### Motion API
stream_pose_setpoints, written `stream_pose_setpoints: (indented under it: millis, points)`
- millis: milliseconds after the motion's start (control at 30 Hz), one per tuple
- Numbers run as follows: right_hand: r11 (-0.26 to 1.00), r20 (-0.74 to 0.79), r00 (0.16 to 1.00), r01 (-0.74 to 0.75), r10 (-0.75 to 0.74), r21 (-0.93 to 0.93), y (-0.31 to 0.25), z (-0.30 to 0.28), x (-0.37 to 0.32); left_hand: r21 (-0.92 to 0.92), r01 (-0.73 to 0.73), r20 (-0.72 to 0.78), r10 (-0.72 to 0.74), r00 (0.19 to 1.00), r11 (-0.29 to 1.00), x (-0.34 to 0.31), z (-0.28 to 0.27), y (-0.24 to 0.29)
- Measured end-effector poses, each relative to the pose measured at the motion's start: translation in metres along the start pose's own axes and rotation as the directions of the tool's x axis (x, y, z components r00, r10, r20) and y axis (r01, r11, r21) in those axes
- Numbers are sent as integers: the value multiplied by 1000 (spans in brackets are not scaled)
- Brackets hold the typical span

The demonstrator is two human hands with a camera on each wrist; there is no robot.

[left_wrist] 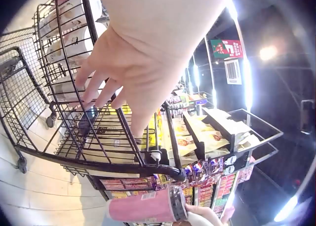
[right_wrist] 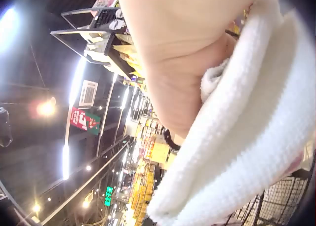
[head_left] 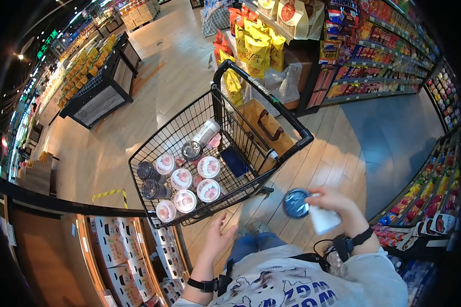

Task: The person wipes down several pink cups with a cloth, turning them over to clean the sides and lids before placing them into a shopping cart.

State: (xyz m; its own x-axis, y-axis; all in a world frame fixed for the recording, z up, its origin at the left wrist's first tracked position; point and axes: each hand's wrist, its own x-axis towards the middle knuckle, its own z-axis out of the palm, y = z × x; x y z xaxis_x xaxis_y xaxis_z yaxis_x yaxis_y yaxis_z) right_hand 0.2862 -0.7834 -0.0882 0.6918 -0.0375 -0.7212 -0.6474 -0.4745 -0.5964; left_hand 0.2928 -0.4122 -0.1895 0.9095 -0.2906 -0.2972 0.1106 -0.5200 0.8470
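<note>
In the head view my right hand (head_left: pixel 334 200) holds a pink canister by its dark round lid (head_left: pixel 296 203), together with a white fluffy cloth (head_left: pixel 324 220). The canister's pink side (left_wrist: pixel 145 207) shows in the left wrist view; in the right wrist view the cloth (right_wrist: pixel 247 132) covers most of the hand. My left hand (head_left: pixel 219 239) holds nothing, its fingers spread beside the near side of the black wire shopping cart (head_left: pixel 164 135). Inside the cart stand several tubs with white-and-pink lids (head_left: pixel 181 178), several dark-lidded containers (head_left: pixel 156 189) and a tipped canister (head_left: pixel 206 133).
A dark flat object (head_left: pixel 234 162) lies near the cart's handle (head_left: pixel 264 92), and a brown paper bag (head_left: pixel 264 123) is beyond it. Shelves of packets (head_left: pixel 384 61) line the right. Stacked cartons (head_left: pixel 120 250) are at lower left, with a produce stand (head_left: pixel 97 92) farther off.
</note>
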Motion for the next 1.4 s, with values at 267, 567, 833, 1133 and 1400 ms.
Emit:
stream_pose_setpoints:
  millis: [267, 567, 833, 1133, 1400]
  points:
    - [983, -407, 911, 3, 72, 182, 41, -78, 26, -18, -63, 73, 64, 995, 998, 39, -25, 9]
    - [891, -339, 937, 221, -81, 397, -25, -201, 190, -124, -88, -158, 68, 985, 988, 107, -8, 122]
    - [868, -118, 946, 324, -301, 376, -142, -230, 472, -361, 41, -451, -213, 867, 932, 196, 60, 191]
    - [960, 369, 888, 229, -274, 163, -200, -117, 583, -457, 212, -700, -496, 513, 864, 176, 77, 205]
    - [937, 420, 852, 349, -311, -15, -220, -128, 528, -489, 133, -723, -486, 490, 862, 171, 87, 196]
